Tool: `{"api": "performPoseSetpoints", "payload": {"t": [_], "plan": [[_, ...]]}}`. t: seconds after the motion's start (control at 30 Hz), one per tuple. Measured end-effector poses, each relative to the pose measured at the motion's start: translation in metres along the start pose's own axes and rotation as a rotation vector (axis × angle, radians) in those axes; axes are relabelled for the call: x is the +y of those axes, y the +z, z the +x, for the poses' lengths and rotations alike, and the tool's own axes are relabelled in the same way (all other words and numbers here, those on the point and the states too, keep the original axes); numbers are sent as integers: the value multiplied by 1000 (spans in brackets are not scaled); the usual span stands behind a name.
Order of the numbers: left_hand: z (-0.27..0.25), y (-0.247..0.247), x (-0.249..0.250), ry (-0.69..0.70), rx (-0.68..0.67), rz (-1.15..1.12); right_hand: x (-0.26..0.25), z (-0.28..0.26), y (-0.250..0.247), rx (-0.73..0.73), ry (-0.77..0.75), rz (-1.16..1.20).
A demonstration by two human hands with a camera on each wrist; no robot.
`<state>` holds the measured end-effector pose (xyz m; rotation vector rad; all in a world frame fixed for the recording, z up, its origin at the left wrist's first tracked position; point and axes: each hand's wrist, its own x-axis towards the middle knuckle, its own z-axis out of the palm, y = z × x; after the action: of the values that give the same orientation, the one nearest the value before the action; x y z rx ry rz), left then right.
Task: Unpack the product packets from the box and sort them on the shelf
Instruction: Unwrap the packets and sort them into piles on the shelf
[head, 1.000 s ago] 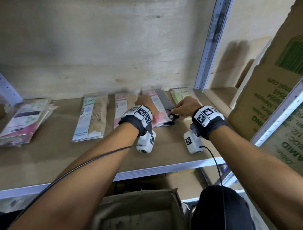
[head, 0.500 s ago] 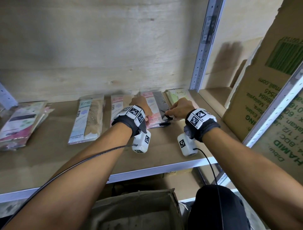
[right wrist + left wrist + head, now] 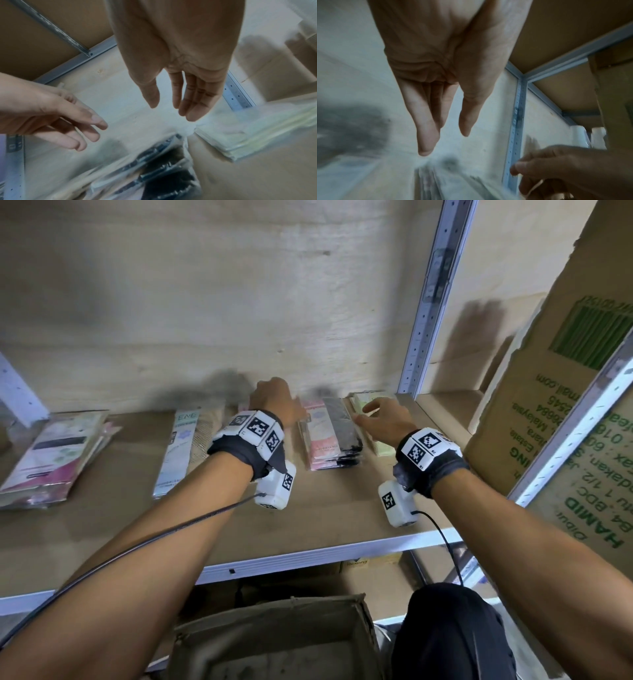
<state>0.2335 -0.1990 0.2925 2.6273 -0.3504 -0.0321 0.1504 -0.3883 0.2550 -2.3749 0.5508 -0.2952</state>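
Note:
Several stacks of flat product packets lie on the wooden shelf (image 3: 102, 529). A pink-and-black stack (image 3: 330, 436) lies between my hands, and a pale green stack (image 3: 380, 445) lies at the right. My left hand (image 3: 274, 402) hovers above the shelf left of the pink-and-black stack, fingers straight and holding nothing (image 3: 445, 129). My right hand (image 3: 380, 419) hangs over the green stack (image 3: 257, 135) with its fingers extended and holds nothing (image 3: 171, 108). The cardboard box (image 3: 274, 642) stands open below the shelf, between my arms.
A blue-and-beige packet stack (image 3: 185, 450) and a pink stack (image 3: 51, 460) lie further left on the shelf. A metal upright (image 3: 428, 302) bounds the bay at the right. A large printed carton (image 3: 561, 405) leans close to my right arm.
Both hands have let go of the pink-and-black packets and lifted off them. The left hand moved up and back; the right hand opened and shifted right over the green stack.

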Motion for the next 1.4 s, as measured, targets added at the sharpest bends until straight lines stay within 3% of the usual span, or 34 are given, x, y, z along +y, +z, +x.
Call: {"api": "performPoseSetpoints", "payload": {"t": [0.13,0.27,0.5,0.77,1.0,1.17,1.4], "plan": [[-5,-46,-55,-37,182,-286,-28,-3,1,40,-88,185],[-22,-70,-127,-112,261,-580,-74,-19,30,-116,-143,340],[-45,-96,-251,-273,421,-773,-164,-43,114,-356,-221,434],[-66,-148,-340,-396,536,-518,-262,-55,217,-526,-235,421],[-62,-141,-384,-411,304,-322,-304,-75,288,-686,-104,475],[-65,-126,-396,-331,241,-274,-312,-82,307,-702,11,551],[-71,-118,-390,-393,280,-247,-303,-79,302,-635,12,587]]}}
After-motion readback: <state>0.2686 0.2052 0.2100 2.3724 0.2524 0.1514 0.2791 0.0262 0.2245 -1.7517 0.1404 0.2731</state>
